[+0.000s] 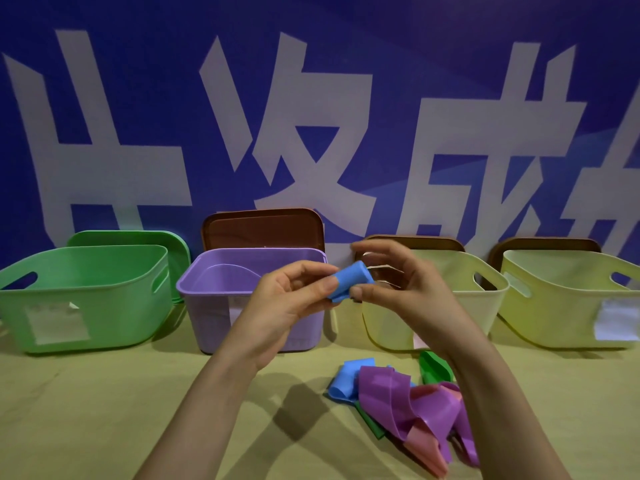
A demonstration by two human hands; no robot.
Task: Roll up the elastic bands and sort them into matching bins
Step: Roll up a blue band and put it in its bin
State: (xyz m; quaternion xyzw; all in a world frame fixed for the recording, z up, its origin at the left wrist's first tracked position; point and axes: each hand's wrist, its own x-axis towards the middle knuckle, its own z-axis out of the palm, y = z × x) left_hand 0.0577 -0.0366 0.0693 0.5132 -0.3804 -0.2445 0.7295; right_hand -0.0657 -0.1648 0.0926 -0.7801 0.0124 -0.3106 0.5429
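A rolled blue elastic band (pixel 351 280) is held in the air in front of the purple bin (pixel 214 306). My left hand (pixel 287 303) pinches its left end and my right hand (pixel 401 285) pinches its lower right edge with the thumb, the other fingers curled above. On the table below lies a loose pile of bands: blue (pixel 346 379), purple (pixel 398 400), green (pixel 434 368) and pink (pixel 426 448). A green bin (pixel 104 306) stands at the left. Two pale yellow bins (pixel 460 296) (pixel 561 306) stand at the right.
Lids lean behind the bins against a blue wall with large white characters: a green lid (pixel 138 237), a brown lid (pixel 263 228) and two more brown lids (pixel 415 242) (pixel 543 244). White labels are stuck on the bins' fronts. The tabletop (pixel 104 410) is tan.
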